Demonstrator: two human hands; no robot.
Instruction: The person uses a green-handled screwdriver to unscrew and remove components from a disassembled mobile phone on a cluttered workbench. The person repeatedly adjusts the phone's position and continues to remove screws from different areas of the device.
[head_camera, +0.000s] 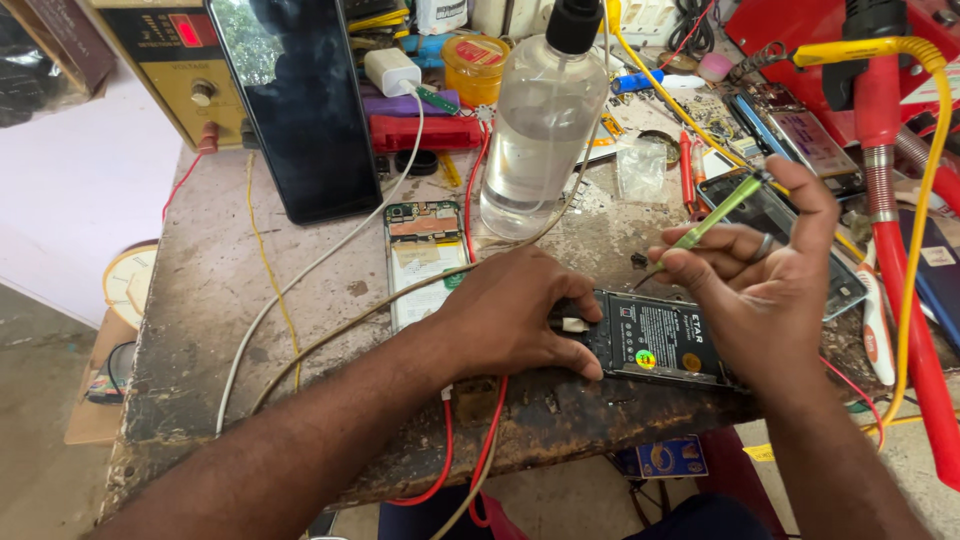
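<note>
the opened phone (655, 345) lies back-up at the near edge of the bench (200, 300), just right of its middle, its black battery exposed. the left hand (510, 315) lies flat over the phone's left end, fingers pressed down on it to pin it, with a white plug (573, 325) showing at the fingertips. the right hand (765, 270) hovers over the phone's right end, thumb and fingers pinching a slim green screwdriver (705, 225) whose tip points down-left toward the phone's top edge, not touching it as far as i can tell.

just left of the left hand sits a second opened phone (425, 260), and behind it a clear bottle (540, 120) stands near the bench's middle. a dark tablet (300, 105) leans at the far left by a yellow power supply (175, 60). red and yellow wires (470, 450) hang over the near edge.

risks, as i judge them: the phone sits close to the edge, so a shove could send it off. the metal tip could slip and pierce the battery or scratch the board. an elbow or a tugged cable could topple the bottle onto open electronics.
</note>
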